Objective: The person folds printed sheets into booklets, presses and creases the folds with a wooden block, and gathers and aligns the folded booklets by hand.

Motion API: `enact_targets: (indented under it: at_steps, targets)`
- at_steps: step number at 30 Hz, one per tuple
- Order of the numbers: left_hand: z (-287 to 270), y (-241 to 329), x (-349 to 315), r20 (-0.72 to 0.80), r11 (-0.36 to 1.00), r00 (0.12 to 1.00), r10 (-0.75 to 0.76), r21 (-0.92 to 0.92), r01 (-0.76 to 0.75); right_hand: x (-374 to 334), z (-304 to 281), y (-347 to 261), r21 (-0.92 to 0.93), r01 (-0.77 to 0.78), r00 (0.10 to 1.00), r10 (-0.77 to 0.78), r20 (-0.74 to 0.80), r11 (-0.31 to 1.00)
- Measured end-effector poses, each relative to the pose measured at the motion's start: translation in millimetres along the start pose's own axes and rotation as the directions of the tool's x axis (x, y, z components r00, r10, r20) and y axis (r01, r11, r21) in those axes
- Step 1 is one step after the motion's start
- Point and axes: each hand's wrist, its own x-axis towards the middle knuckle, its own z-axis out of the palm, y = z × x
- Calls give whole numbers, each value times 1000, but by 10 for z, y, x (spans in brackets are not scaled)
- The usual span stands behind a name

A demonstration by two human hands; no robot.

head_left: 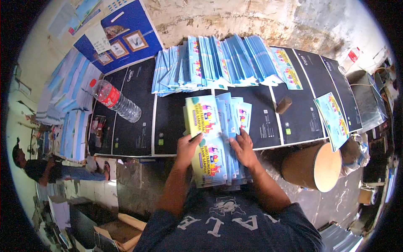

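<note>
In the head view, a loose bundle of booklets (206, 112) with light-blue, colourfully printed covers lies between the person's two hands, partly over the near edge of the black-panelled surface (170, 122) and partly in front of the torso. The left hand (189, 150) pinches the bundle's left edge, thumb on the printed covers; a dark sliver by the thumb is too small to identify. The right hand (244, 149) is closed around the right side, its thumb pressing on the fanned booklets; how its lower fingers sit underneath I cannot tell.

The likeliest trouble is slipping: the covers look smooth, the layers are staggered, and the lower part has no surface beneath it, so a loosened pinch could let some slide to the floor. Uneven thumb pressure might also bend the fanned corners.

Behind, a long leaning row of booklets (235, 59) could topple forward if bumped. A red-capped plastic bottle (115, 101) is at the left; a knock could send it into nearby paper stacks (72, 132). At the right, a separate booklet (331, 117) juts past the near edge above a brown drum (296, 168), so a brushing sleeve might drop it.
</note>
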Motion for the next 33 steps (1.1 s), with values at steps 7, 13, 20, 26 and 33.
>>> enact_targets:
  at_steps: [7,13,20,26,33]
  targets:
    - [-345,8,-7,-161,994,984,73,92,-58,-31,-5,-123,-198,48,998,-40,44,979]
    - [-724,435,-198,-45,980,983,177,-79,-180,-161,34,-144,-328,200,969,-236,-75,923]
    - [143,154,-89,-28,953,954,300,-26,-300,-43,51,-39,-457,282,955,-291,51,844]
    - [205,22,6,-14,954,955,296,52,-295,6,-15,-182,-174,160,987,-163,-3,972]
    - [-452,189,-19,-106,924,953,284,-236,-301,20,7,1,-70,157,984,-162,-71,985]
